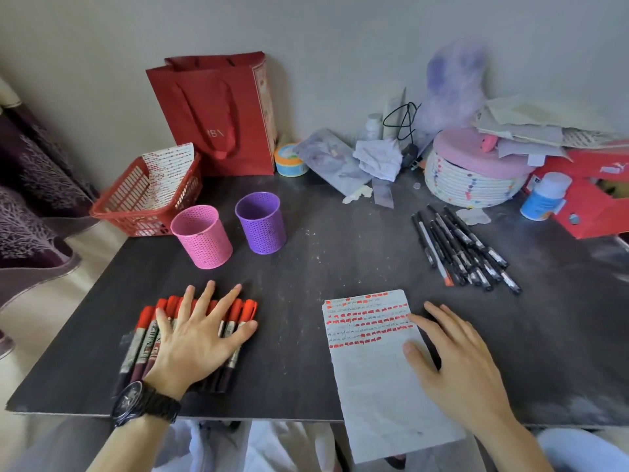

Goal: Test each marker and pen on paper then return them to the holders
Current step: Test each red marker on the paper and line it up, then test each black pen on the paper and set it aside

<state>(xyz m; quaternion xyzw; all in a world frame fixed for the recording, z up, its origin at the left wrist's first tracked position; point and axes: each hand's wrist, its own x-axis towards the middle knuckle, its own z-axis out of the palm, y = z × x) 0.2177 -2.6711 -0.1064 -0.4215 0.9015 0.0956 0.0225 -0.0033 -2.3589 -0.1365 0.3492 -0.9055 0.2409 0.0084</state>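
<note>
Two hands rest flat on our dark table (306, 267). Our left hand (197, 332), fingers spread wide and gripping nothing, presses down on a row of red markers (238, 321) near the front left edge. They lie side by side, long axes running front to back, red caps pointing away from us and slightly right, dark barrels toward us. Their silvery labels carry print we cannot read. A dark watch (143, 403) with a link band sits on that wrist.

Our right hand (459, 362) lies open, palm down, on the right edge of the paper (374, 386), holding nothing. The sheet is a tall rectangle overhanging the front edge, its top third filled with rows of red dashes and faint scribbles.

Well apart, at back right, black pens (463, 250) lie in a loose bundle, slanting from back left to front right; one has an orange tip at its near end.

Behind the markers stand two upright, empty perforated holders, pink (202, 238) and purple (262, 223), just beside each other. A red slatted plastic basket (136, 202) sits left of them, and a glossy red paper bag (218, 114) reading "MBA" leans by the wall. A coiled white basket (473, 175) with a pink lid stands further right.
</note>
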